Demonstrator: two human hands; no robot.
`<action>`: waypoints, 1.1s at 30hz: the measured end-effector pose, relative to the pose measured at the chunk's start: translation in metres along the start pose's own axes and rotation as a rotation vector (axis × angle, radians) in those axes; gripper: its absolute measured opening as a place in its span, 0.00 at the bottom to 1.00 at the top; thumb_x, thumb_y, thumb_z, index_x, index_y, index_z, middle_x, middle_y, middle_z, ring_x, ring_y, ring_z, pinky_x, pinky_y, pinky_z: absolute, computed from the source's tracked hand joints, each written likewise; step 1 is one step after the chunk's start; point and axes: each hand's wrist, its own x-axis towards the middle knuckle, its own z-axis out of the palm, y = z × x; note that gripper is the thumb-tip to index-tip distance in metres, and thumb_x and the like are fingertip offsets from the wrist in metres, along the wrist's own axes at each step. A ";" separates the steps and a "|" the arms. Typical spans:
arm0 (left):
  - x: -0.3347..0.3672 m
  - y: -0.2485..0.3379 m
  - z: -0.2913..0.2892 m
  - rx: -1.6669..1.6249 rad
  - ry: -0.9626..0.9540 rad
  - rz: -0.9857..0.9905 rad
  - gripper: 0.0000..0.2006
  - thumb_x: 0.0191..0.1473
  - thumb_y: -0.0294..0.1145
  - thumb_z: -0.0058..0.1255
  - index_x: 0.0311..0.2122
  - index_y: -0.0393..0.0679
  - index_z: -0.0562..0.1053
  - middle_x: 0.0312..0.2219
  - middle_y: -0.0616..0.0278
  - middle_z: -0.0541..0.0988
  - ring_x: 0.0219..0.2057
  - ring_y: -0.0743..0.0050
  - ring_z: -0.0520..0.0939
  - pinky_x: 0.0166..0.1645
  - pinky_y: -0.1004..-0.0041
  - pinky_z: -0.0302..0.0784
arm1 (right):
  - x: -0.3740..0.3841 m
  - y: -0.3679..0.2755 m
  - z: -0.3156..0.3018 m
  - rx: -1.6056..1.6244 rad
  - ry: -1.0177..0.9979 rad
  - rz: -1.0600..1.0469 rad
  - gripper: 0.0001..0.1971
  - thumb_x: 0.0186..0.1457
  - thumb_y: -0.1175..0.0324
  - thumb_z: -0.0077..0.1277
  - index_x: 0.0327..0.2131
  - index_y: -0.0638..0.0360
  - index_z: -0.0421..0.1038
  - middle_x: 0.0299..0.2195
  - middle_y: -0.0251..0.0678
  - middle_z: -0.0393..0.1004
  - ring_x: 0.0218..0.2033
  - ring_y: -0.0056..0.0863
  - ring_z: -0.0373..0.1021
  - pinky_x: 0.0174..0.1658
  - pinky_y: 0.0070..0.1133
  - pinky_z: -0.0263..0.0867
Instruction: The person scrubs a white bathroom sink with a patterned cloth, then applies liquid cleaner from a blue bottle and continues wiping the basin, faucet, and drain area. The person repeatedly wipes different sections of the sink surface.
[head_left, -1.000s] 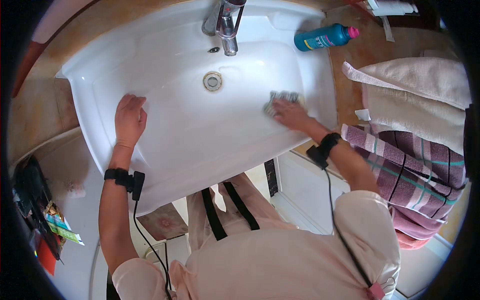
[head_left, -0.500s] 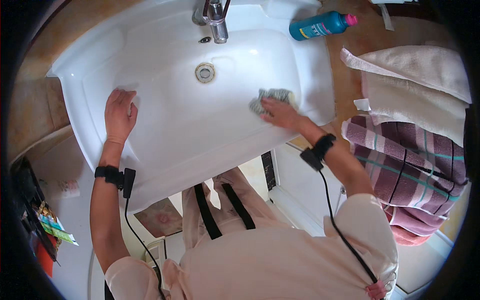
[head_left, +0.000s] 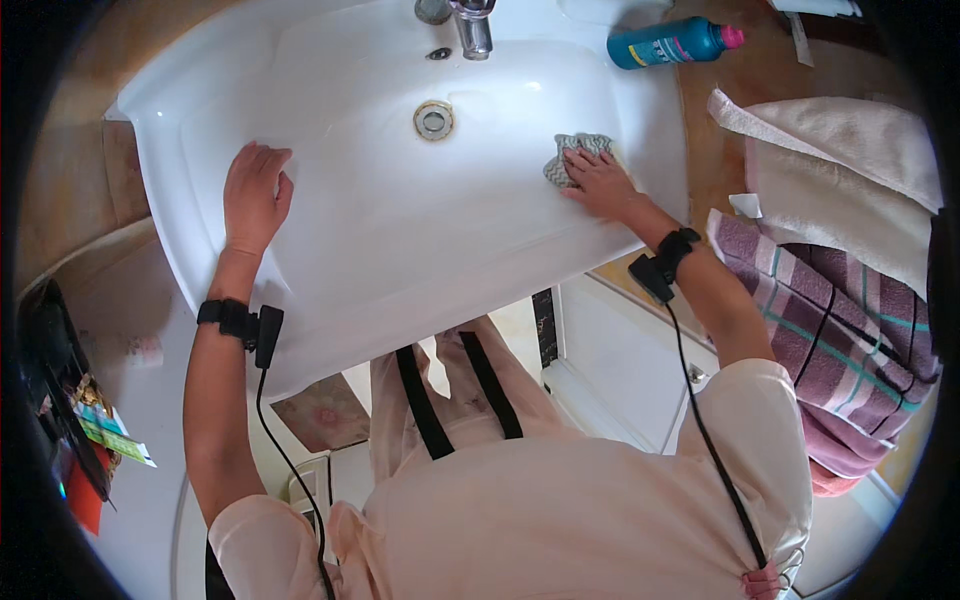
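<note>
- Landmark: a round metal drain with a stained, pale rim (head_left: 434, 120), set in a wide white ceramic sink (head_left: 390, 215).
- Right hand (head_left: 602, 188): to the right of the drain and slightly nearer the person; palm down, laid out mostly flat, fingers extended and a little apart. It lies on top of the cloth rather than wrapped around it; whether any fingertip hooks the fabric cannot be told.
- Item under the right hand: a grey-green and white zigzag-patterned cloth (head_left: 577, 143), to the right of the drain on the sink surface, partly covered by the fingers.
- Left hand (head_left: 256, 198): to the left of the drain and nearer the person; half open, fingers together and slightly bent, thumb apart, nothing visible in its grasp. Firm contact with the ceramic cannot be confirmed.
- Chrome metal faucet (head_left: 475, 38): beyond the drain, slightly to its right, cut by the upper edge of view.
- Teal plastic bottle with a pink cap (head_left: 660, 45): beyond the drain and well to its right, lying on its side.
- Cream fabric towel (head_left: 840, 215) and purple plaid fabric towel (head_left: 850, 325): far right of the drain.
</note>
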 end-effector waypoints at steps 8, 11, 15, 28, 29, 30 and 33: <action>0.003 0.001 -0.002 0.026 -0.121 -0.035 0.15 0.44 0.23 0.52 0.41 0.41 0.76 0.38 0.56 0.78 0.47 0.52 0.75 0.62 0.57 0.66 | 0.030 -0.125 0.008 0.536 -0.062 -0.333 0.35 0.64 0.41 0.36 0.61 0.62 0.61 0.69 0.41 0.47 0.70 0.46 0.41 0.70 0.33 0.41; 0.001 -0.003 -0.002 0.055 -0.255 -0.019 0.17 0.43 0.26 0.53 0.43 0.42 0.76 0.42 0.55 0.78 0.52 0.52 0.73 0.64 0.54 0.61 | 0.034 -0.154 -0.009 0.665 -0.028 -0.560 0.30 0.63 0.43 0.41 0.53 0.61 0.70 0.64 0.43 0.58 0.66 0.42 0.51 0.67 0.31 0.47; -0.013 0.004 0.016 0.161 -0.266 0.045 0.18 0.43 0.26 0.55 0.44 0.42 0.76 0.45 0.58 0.77 0.54 0.58 0.71 0.67 0.51 0.53 | 0.033 -0.104 -0.015 0.837 0.219 -0.315 0.23 0.59 0.52 0.53 0.50 0.58 0.73 0.54 0.42 0.71 0.56 0.37 0.66 0.60 0.28 0.61; 0.046 0.215 0.175 -0.212 -0.527 0.420 0.29 0.57 0.40 0.51 0.64 0.54 0.62 0.66 0.66 0.58 0.66 0.67 0.58 0.67 0.51 0.49 | 0.059 0.108 -0.057 0.959 1.682 0.374 0.31 0.52 0.64 0.64 0.57 0.61 0.63 0.53 0.41 0.69 0.53 0.31 0.66 0.54 0.29 0.64; 0.059 0.215 0.182 -0.187 -0.491 0.420 0.29 0.57 0.39 0.51 0.64 0.53 0.62 0.66 0.66 0.58 0.66 0.67 0.58 0.67 0.51 0.49 | 0.060 0.111 -0.063 0.991 1.646 0.380 0.31 0.51 0.63 0.64 0.56 0.61 0.63 0.53 0.40 0.69 0.52 0.32 0.67 0.55 0.29 0.64; 0.070 0.216 0.188 -0.146 -0.452 0.419 0.29 0.57 0.39 0.51 0.64 0.53 0.61 0.66 0.66 0.58 0.66 0.67 0.58 0.67 0.51 0.49 | 0.059 0.114 -0.068 1.017 1.635 0.370 0.31 0.50 0.63 0.65 0.55 0.61 0.64 0.52 0.39 0.70 0.52 0.32 0.67 0.55 0.30 0.63; 0.101 0.207 0.203 -0.077 -0.354 0.348 0.29 0.57 0.35 0.48 0.64 0.52 0.61 0.66 0.68 0.58 0.66 0.69 0.57 0.67 0.50 0.48 | 0.061 0.122 -0.082 1.061 1.497 0.475 0.30 0.48 0.63 0.66 0.53 0.59 0.65 0.50 0.36 0.70 0.51 0.29 0.68 0.55 0.29 0.63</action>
